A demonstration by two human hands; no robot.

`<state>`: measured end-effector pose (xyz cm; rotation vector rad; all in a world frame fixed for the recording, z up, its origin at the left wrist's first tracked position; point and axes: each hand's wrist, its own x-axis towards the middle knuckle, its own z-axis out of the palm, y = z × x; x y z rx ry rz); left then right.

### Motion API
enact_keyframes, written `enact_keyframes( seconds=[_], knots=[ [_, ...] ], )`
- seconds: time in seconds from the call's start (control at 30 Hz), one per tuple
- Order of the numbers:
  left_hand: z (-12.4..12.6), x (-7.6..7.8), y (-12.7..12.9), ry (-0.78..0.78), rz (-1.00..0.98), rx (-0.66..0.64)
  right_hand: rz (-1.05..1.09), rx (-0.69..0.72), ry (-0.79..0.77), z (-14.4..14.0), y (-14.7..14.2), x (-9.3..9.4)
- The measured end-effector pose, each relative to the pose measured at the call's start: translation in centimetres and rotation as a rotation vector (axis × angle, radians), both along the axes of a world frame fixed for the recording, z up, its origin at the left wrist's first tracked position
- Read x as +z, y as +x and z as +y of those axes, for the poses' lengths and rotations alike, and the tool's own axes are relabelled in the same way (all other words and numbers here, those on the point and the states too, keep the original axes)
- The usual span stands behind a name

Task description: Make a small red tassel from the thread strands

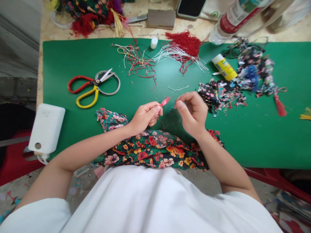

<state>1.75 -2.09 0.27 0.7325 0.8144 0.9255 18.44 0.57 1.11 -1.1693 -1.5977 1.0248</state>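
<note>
My left hand pinches a small red tassel piece between thumb and fingers, above the green mat. My right hand hovers just to its right with fingers curled, thumb and forefinger close together; a fine thread may run between the hands, too thin to tell. Under both wrists lies a dark floral cloth at the mat's near edge.
Scissors with red and yellow handles lie at left. Red and white thread bundles, a glue stick, floral scraps and a red tassel lie behind and right. A white box sits at the left edge.
</note>
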Motion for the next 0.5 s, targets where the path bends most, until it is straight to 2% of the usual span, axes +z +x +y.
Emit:
enact_keyframes(
  seconds=[0.13,0.23,0.5],
  knots=[
    [0.0,-0.2,0.0,0.056,0.036,0.1,-0.096,0.264,-0.078,-0.8,-0.6,0.7],
    [0.0,-0.2,-0.1,0.096,0.064,0.141,-0.129,0.366,-0.075,-1.2,-1.3,0.7],
    [-0.4,-0.4,-0.3,0.189,0.148,0.131,-0.026,0.245,-0.194,-1.5,-2.1,-0.3]
  ],
)
